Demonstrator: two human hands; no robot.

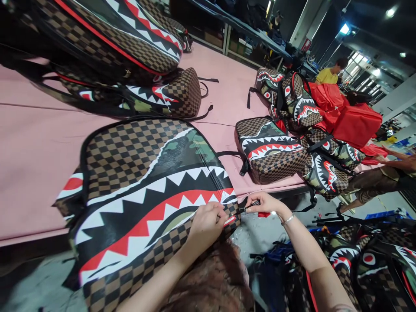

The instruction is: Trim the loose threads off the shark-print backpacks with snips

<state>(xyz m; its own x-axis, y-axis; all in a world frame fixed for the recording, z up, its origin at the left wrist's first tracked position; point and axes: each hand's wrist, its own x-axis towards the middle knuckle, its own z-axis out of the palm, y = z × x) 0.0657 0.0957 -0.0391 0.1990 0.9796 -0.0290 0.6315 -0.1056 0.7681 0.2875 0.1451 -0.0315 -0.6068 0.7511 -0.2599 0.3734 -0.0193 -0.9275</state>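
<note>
Checkered backpack (130, 195) pinched by left hand (208, 221), contents hidden.

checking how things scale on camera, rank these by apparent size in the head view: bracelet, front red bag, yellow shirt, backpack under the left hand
1. backpack
2. front red bag
3. yellow shirt
4. bracelet

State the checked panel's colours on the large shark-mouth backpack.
Brown and black on the large shark-mouth backpack, best seen in the head view.
</note>
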